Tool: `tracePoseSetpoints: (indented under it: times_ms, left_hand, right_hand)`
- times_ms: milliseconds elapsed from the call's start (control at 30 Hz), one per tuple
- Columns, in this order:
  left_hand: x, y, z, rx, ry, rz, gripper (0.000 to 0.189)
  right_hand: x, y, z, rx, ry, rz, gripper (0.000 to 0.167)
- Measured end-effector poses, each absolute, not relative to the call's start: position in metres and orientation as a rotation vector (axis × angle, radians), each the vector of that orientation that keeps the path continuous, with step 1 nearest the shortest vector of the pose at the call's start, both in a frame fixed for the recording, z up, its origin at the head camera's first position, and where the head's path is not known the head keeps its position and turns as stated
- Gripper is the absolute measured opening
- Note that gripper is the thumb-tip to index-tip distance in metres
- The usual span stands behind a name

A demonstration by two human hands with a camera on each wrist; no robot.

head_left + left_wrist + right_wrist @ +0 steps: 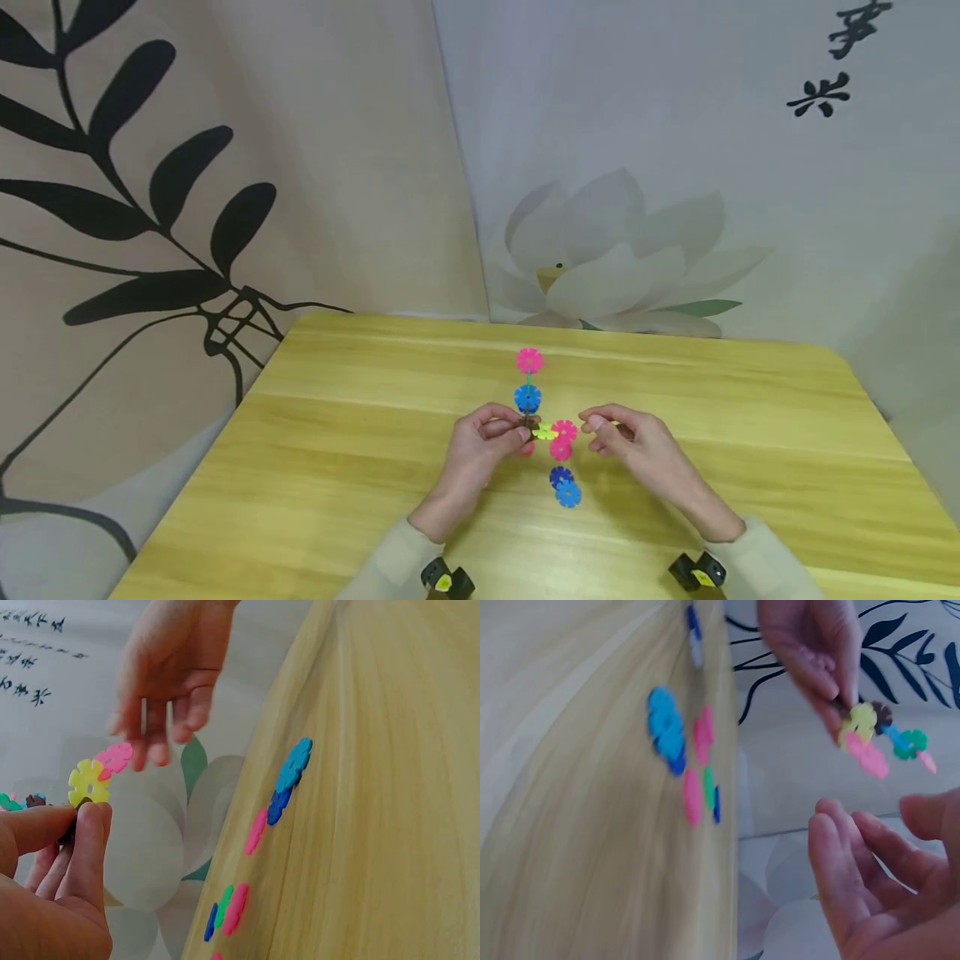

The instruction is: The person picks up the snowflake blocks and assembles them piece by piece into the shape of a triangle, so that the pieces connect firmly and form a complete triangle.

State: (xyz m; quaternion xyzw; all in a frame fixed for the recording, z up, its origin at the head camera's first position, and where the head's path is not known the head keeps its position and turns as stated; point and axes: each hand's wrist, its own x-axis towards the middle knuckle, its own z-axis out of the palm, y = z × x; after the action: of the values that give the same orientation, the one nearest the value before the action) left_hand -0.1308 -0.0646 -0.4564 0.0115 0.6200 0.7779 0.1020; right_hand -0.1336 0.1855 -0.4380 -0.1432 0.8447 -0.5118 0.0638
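My left hand point(480, 442) pinches a dark brown snowflake disc between thumb and fingers, partly hidden by them. It belongs to a joined chain of notched plastic discs held up over the table. A yellow disc point(88, 782) is slotted onto it, with a pink disc point(115, 760) at the yellow one's outer edge. Another arm of the chain runs away from the hand through a blue disc point(528, 398) and a green disc point(910, 744) to a pink end disc point(530, 361). My right hand point(637, 446) hovers just right of the chain, fingers loosely bent, holding nothing.
Loose discs lie on the wooden table point(337, 467): a light blue disc point(567, 493) overlapping a dark blue disc point(559, 477), plus pink discs and a green disc point(224, 906). A wall with plant and lotus prints point(622, 250) stands behind the table's far edge.
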Motion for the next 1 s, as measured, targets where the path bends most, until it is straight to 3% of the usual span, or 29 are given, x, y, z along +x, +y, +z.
tracePoseSetpoints:
  times_ms: [233, 700, 1000]
  left_hand:
    - [-0.131, -0.073, -0.456, 0.001, 1.858, 2.290, 0.020]
    - [-0.133, -0.075, -0.454, -0.009, 1.816, 2.336, 0.020]
    - [-0.134, -0.077, -0.455, -0.004, 1.821, 2.331, 0.019]
  right_hand:
    - [-0.146, 0.184, -0.452, -0.515, 2.639, -1.299, 0.020]
    - [-0.169, 0.163, -0.467, -0.915, 2.680, -0.856, 0.010]
    - [-0.170, 0.159, -0.466, -0.952, 2.687, -0.749, 0.017]
